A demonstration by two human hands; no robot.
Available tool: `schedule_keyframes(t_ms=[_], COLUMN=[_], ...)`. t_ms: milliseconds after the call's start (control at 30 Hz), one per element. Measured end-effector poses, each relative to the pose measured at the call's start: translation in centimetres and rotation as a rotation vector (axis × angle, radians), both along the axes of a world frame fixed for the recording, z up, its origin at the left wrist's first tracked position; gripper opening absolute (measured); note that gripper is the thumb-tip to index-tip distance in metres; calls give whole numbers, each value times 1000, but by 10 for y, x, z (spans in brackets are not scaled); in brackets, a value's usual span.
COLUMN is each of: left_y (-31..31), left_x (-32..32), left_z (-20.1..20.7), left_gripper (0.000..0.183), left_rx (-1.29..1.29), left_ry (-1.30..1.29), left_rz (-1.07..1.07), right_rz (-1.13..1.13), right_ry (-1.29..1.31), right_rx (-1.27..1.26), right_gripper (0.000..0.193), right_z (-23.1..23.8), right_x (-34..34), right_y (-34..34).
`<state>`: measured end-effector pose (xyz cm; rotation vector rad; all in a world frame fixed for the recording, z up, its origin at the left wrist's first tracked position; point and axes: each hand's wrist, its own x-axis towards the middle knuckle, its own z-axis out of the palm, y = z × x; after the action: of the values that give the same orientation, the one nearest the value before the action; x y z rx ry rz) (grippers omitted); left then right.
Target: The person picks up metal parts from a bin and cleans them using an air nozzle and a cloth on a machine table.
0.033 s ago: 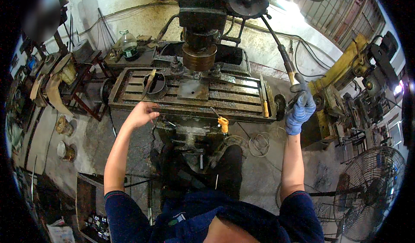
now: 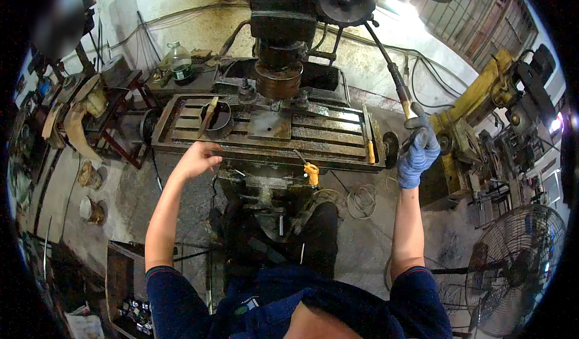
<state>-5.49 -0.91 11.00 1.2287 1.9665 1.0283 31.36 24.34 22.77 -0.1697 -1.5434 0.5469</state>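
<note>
My bare left hand (image 2: pixel 199 159) is at the front edge of the slotted machine table (image 2: pixel 181 141). Its fingers are loosely bent and apart, with nothing seen in them. On the right, my right hand (image 2: pixel 418 153), in a blue glove with a dark palm, is closed round the lower end of a long lever (image 2: pixel 395 79) that slants down from the machine head (image 2: pixel 282 28). A wide round spindle part (image 2: pixel 278 81) hangs over a flat metal plate (image 2: pixel 269 125) on the table. Left of the plate stands a round pot (image 2: pixel 222 122) of dark liquid with a brush (image 2: pixel 208 113).
A yellow air gun (image 2: pixel 311 173) hangs at the table's front. A yellow-handled file (image 2: pixel 369 140) lies at its right end. A caged fan (image 2: pixel 515 269) stands at lower right, a box of metal parts (image 2: pixel 123 278) at lower left. Coiled hose (image 2: pixel 360 201) lies on the floor.
</note>
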Motion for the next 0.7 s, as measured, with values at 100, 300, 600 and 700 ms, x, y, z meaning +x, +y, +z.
schedule_keyframes(t_ms=[100, 300, 600, 700], left_y=[-11, -97, -383, -472], left_x=[-8, -21, -12, 23], left_z=[-7, 14, -17, -30], left_gripper=[34, 36, 38, 37], left_rx=[90, -29, -250, -472], left_ry=[0, 17, 161, 295], left_rz=[-5, 165, 967, 1196], right_rz=[3, -68, -488, -612], right_ry=[-19, -99, -255, -202], right_rx=[39, -51, 319, 610], right_gripper=[41, 43, 19, 16], right_z=[6, 12, 0, 12], right_x=[-1, 5, 59, 44], right_y=[-1, 1, 62, 54])
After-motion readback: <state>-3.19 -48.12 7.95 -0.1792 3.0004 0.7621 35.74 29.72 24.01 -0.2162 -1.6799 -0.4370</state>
